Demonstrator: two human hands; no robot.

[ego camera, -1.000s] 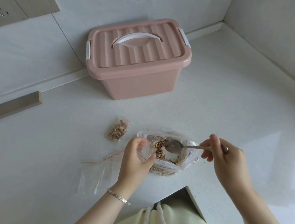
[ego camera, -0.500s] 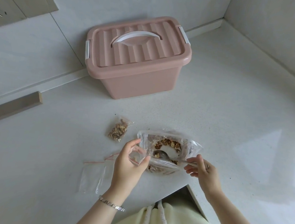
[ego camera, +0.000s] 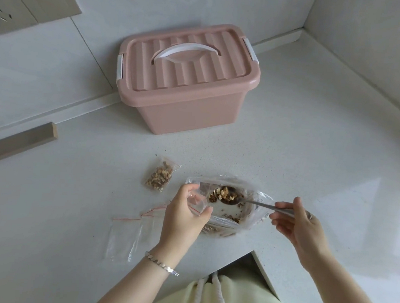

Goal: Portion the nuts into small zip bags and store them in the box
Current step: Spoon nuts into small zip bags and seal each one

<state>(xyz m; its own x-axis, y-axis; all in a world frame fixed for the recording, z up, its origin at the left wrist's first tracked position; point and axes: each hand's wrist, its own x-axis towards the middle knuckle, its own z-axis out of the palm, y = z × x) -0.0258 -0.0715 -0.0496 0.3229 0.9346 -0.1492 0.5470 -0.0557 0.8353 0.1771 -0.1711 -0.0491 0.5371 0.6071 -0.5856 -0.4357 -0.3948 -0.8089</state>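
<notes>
Heaped walnut pieces (ego camera: 225,193) may be spilled if the spoon (ego camera: 245,201), pinched by the right hand (ego camera: 300,227), is tilted short of the small zip bag (ego camera: 196,202) held open by the left hand (ego camera: 184,218).

We note our left hand (ego camera: 184,218) raised, thumb and fingers curled in a pinching grip, wrist bent upward. Our right hand (ego camera: 299,227) sits level beside it, fingertips closed in a light grip, forearm angled inward.

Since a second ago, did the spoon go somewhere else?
Yes. The spoon dipped low into the big bag, then came back up loaded with nuts. Against the still filled little bag, its bowl has ended nearer the left hand.
</notes>
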